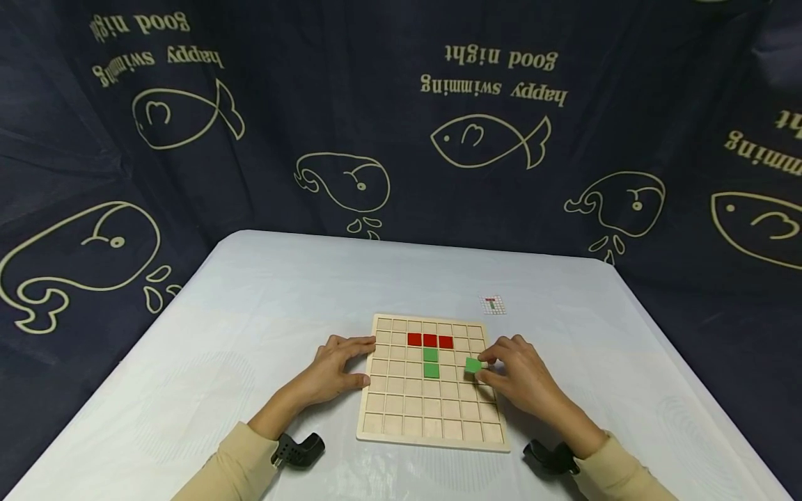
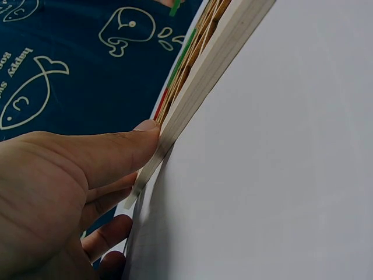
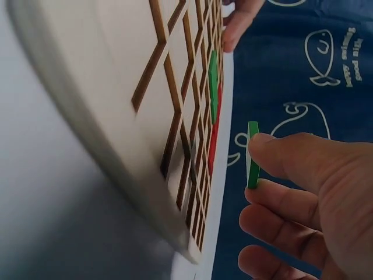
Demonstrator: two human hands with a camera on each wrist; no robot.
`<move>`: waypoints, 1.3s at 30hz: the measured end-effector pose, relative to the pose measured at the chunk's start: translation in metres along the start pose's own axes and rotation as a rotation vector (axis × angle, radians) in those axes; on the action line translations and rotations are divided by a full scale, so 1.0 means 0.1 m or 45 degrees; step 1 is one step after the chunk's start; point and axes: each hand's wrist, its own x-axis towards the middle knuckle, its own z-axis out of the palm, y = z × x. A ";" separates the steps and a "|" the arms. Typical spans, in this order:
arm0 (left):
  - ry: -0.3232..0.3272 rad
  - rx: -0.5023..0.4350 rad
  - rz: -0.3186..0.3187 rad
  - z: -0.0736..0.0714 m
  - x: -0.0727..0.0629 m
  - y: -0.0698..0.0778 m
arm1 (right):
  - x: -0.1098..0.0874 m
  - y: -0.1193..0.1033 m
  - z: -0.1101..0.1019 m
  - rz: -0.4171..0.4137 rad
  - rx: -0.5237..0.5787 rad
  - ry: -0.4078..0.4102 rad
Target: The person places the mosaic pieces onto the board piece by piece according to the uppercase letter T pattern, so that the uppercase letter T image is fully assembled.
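Note:
A wooden grid board (image 1: pixel 413 406) lies on the table. Three red tiles (image 1: pixel 429 340) form a row in its upper part, and two green tiles (image 1: pixel 431 370) run down below the middle one. Above the board's right side, my right hand (image 1: pixel 523 376) pinches another green tile (image 3: pixel 253 154) between thumb and fingertips, raised off the grid. My left hand (image 1: pixel 328 369) rests against the board's left edge; its thumb (image 2: pixel 125 149) touches the rim in the left wrist view, fingers fairly straight.
A small printed card (image 1: pixel 493 305) with a red and green T pattern lies beyond the board's top right corner. White cloth (image 1: pixel 301 292) covers the table. A dark curtain (image 1: pixel 401 118) with fish and whale drawings hangs behind it.

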 end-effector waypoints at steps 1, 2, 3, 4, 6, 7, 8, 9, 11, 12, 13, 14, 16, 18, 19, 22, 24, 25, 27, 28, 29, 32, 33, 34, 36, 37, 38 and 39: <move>0.000 0.001 0.001 0.00 0.00 0.00 | 0.01 -0.01 0.01 -0.007 0.002 0.000; 0.001 0.000 0.002 0.00 0.00 0.00 | 0.01 -0.02 0.01 -0.013 0.005 -0.003; 0.001 0.000 0.002 0.00 0.00 0.00 | 0.02 -0.03 0.02 -0.022 0.006 -0.005; 0.001 0.000 0.004 0.00 0.00 0.00 | 0.03 -0.04 0.03 -0.026 0.006 -0.009; 0.002 0.001 0.005 0.00 0.00 0.00 | 0.04 -0.06 0.04 -0.029 0.008 -0.021; 0.002 0.001 0.005 0.00 0.00 0.00 | 0.04 -0.08 0.05 -0.028 0.010 -0.027; 0.002 0.000 0.003 0.00 0.00 0.00 | 0.05 -0.09 0.05 -0.028 0.012 -0.032; 0.002 -0.001 0.001 0.00 0.00 0.00 | 0.05 -0.10 0.06 -0.031 0.012 -0.036; 0.001 -0.002 -0.003 0.00 0.01 0.00 | 0.06 -0.12 0.07 -0.038 0.013 -0.040; 0.001 -0.002 -0.007 0.01 0.01 0.00 | 0.06 -0.13 0.07 -0.043 0.011 -0.039; 0.000 -0.003 -0.010 0.01 0.01 0.00 | 0.07 -0.14 0.07 -0.050 0.013 -0.039; 0.000 -0.003 -0.012 0.01 0.01 0.00 | 0.07 -0.15 0.08 -0.056 0.012 -0.039; 0.001 -0.004 -0.013 0.01 0.01 0.00 | 0.08 -0.16 0.09 -0.071 0.008 -0.036; 0.002 -0.005 -0.015 0.01 0.01 0.00 | 0.08 -0.18 0.10 -0.085 0.008 -0.034; 0.002 -0.005 -0.013 0.01 0.01 -0.01 | 0.08 -0.19 0.11 -0.092 0.012 -0.033; 0.002 -0.004 -0.013 0.01 0.01 -0.01 | 0.09 -0.22 0.13 -0.112 0.022 -0.036; 0.001 -0.004 -0.015 0.01 0.01 -0.01 | 0.09 -0.24 0.14 -0.118 0.031 -0.045; 0.001 -0.004 -0.015 0.01 0.00 -0.01 | 0.09 -0.25 0.15 -0.122 0.031 -0.051; 0.001 -0.005 -0.016 0.02 0.00 -0.01 | 0.09 -0.27 0.16 -0.124 0.024 -0.064; 0.001 -0.005 -0.017 0.02 0.00 -0.02 | 0.09 -0.28 0.17 -0.125 0.019 -0.071; 0.001 -0.005 -0.017 0.02 0.00 -0.02 | 0.09 -0.29 0.18 -0.126 0.016 -0.078; 0.002 -0.004 -0.016 0.02 0.01 -0.02 | 0.09 -0.32 0.20 -0.128 0.008 -0.097; 0.002 -0.003 -0.014 0.02 0.01 -0.02 | 0.09 -0.33 0.21 -0.128 0.006 -0.104; 0.003 -0.001 -0.010 0.02 0.01 -0.02 | 0.09 -0.34 0.22 -0.128 0.007 -0.108; 0.006 0.003 -0.003 0.02 0.01 -0.02 | 0.09 -0.35 0.23 -0.128 0.014 -0.113; 0.007 0.007 0.002 0.02 0.01 -0.02 | 0.09 -0.36 0.24 -0.129 0.016 -0.113; 0.007 0.005 0.002 0.03 0.01 -0.02 | 0.09 -0.36 0.25 -0.130 0.015 -0.112; 0.007 0.003 0.001 0.03 0.01 -0.02 | 0.09 -0.37 0.26 -0.132 0.012 -0.109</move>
